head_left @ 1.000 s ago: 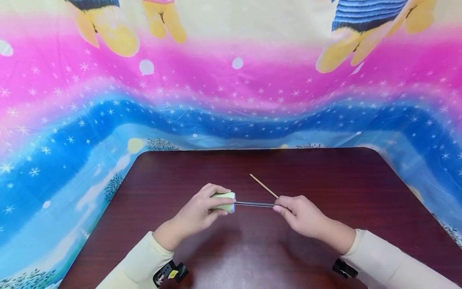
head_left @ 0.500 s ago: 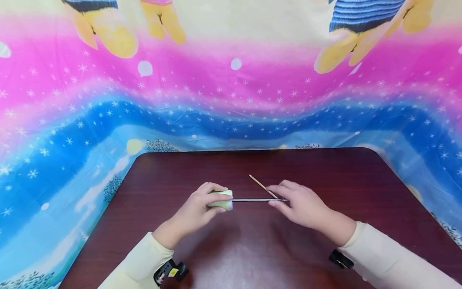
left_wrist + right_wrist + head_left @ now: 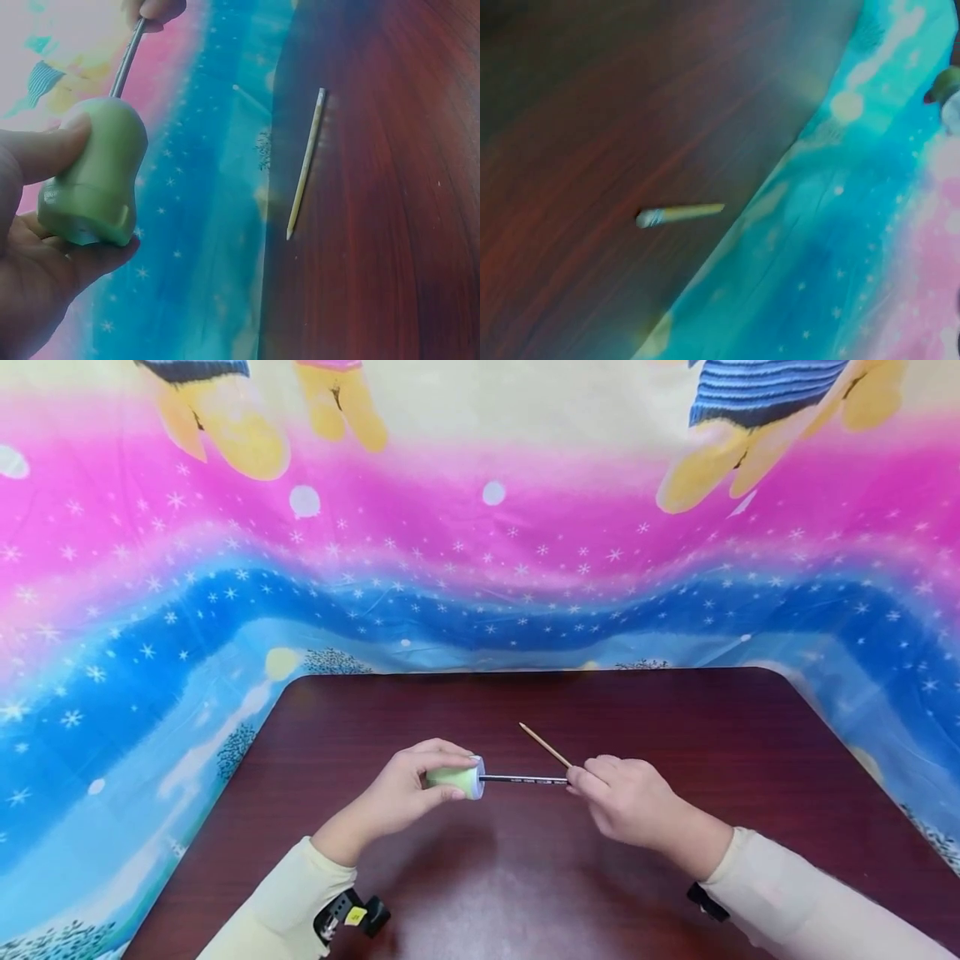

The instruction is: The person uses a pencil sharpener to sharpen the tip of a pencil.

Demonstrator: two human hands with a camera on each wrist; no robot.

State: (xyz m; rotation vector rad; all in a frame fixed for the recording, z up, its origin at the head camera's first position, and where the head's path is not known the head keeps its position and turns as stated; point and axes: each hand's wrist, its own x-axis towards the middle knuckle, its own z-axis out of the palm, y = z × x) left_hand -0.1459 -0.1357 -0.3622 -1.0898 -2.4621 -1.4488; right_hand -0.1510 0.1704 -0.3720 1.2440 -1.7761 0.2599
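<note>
Pale green, smooth and softly waisted, a hand-sized sharpener-like body (image 3: 452,780) with a round whitish end face (image 3: 477,777) lies sideways above the desk, in the person's grasp. Its base looks faceted in the left wrist view; surface resembles plastic. Slim, straight, dark pencil (image 3: 522,779) with light printed lettering meets the end face; depth of entry cannot be told.

Hands: left hand (image 3: 393,793) grips the green body, thumb on one side, fingers on the other, the end face exposed between them. Right hand (image 3: 630,802) pinches the dark pencil near its outer end, fingers curled and covering that end. Pencil shaft runs bare and nearly level between the two hands in the head view.

Surroundings: slender yellowish wooden stick (image 3: 545,744), pointed at one end, lies on the reddish-brown, glossy, wood-grained desk (image 3: 405,710). Head view: the right hand hides its near end. Left wrist view: stick lies well apart from the green body. Right wrist view: pale banded tip visible, somewhat blurred.

Cream sleeves (image 3: 281,897) cover both forearms; a black wrist device (image 3: 351,913) shows below the left cuff, another under the right. Behind the desk hangs pink-and-blue cloth (image 3: 450,539) printed with white snowflakes, lightly creased.
</note>
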